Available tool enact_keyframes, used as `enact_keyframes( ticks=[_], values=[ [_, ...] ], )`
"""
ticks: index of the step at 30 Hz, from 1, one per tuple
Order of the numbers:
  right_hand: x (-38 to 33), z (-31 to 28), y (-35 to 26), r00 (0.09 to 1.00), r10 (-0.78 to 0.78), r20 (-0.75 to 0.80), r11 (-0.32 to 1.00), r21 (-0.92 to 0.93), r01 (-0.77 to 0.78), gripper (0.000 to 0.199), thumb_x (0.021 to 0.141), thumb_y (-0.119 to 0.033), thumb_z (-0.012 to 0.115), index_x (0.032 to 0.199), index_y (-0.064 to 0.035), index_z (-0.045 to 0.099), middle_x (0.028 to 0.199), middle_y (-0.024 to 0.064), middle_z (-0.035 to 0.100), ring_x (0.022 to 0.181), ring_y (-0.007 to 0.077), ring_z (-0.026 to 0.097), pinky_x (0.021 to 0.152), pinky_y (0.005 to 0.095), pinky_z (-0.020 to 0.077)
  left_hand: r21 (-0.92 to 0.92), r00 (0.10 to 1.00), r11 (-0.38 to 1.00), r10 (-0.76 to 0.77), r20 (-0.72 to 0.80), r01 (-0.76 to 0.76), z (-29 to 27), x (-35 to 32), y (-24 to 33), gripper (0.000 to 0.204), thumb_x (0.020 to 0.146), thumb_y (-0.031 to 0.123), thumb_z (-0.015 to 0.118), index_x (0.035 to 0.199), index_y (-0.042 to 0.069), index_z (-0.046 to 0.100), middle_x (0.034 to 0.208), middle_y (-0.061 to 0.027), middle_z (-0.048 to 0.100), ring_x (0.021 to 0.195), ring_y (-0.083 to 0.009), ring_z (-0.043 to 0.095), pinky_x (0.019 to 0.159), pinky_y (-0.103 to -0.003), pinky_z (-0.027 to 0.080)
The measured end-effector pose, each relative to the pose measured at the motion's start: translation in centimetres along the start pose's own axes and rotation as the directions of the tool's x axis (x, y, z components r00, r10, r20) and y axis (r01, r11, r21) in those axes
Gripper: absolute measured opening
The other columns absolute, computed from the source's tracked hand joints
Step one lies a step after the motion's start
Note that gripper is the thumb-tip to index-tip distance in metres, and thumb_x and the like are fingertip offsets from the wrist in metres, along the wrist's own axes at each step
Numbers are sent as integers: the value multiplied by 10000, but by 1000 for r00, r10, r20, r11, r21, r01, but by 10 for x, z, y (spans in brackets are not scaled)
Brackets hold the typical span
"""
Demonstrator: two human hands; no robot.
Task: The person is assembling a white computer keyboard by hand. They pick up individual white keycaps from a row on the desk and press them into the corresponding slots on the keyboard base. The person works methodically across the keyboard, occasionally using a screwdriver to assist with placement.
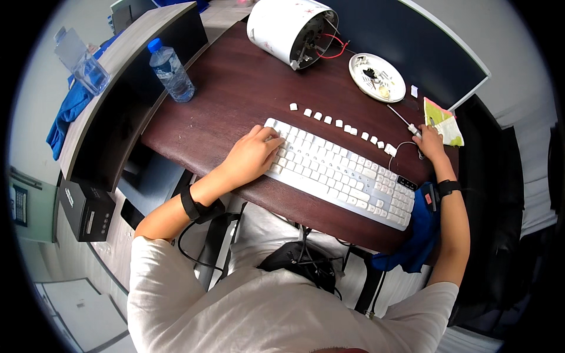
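Observation:
A white keyboard (329,170) lies slantwise across the dark wooden desk in front of me. My left hand (253,154) is on its left end, fingers curled over the upper-left keys and edge. Past the right end of the keyboard, my right hand (431,143) is closed around a slim white-handled tool (414,129) with a thin shaft pointing away to the left; its exact kind is unclear. Several loose white keycaps (328,120) form a slanting row behind the keyboard. A thin pale cable (393,157) loops beside its far right corner.
A white plate (360,66) of small parts sits at the back right, near a green-and-white cloth (450,132). A white cylindrical appliance (282,29) with red wires lies at the back. To the left stands a blue-capped water bottle (173,76). Blue fabric (415,235) hangs at the front right.

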State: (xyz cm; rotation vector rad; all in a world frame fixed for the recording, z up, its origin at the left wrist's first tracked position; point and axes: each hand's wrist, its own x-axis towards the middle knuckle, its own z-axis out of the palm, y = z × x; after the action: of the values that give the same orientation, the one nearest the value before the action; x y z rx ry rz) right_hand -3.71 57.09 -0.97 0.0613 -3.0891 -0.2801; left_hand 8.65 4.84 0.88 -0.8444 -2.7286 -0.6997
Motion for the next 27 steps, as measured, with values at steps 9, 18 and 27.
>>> enact_keyframes(
  ticks=[9,18,27],
  values=[
    [-26,-64,3,952,-125,-278,929,306,211,249,918,-187,631,1107,-29,596,1075,188,572,997,400,604,841,436,493,-54,1000,998,-20,-8,19,-1,-2,-2,289,853,28,614,1134,3,680,1122,-107,612,1023,-289,557,880,-384,506],
    [-130,-177,-125,876,-400,-269,727,489,482,273,898,-139,659,1137,-35,579,1025,178,651,903,366,660,778,396,527,-66,1000,998,-17,15,18,-2,2,-1,298,845,10,617,1134,19,688,1137,-110,617,1030,-298,563,892,-386,505],
    [-111,-132,-191,738,-653,-167,638,403,656,287,904,-201,650,1112,-23,566,955,157,631,782,360,652,703,432,526,-90,999,996,-23,-35,19,3,-3,-3,357,816,-20,616,1164,25,685,1127,-119,617,1031,-300,567,910,-386,502]
  ],
)
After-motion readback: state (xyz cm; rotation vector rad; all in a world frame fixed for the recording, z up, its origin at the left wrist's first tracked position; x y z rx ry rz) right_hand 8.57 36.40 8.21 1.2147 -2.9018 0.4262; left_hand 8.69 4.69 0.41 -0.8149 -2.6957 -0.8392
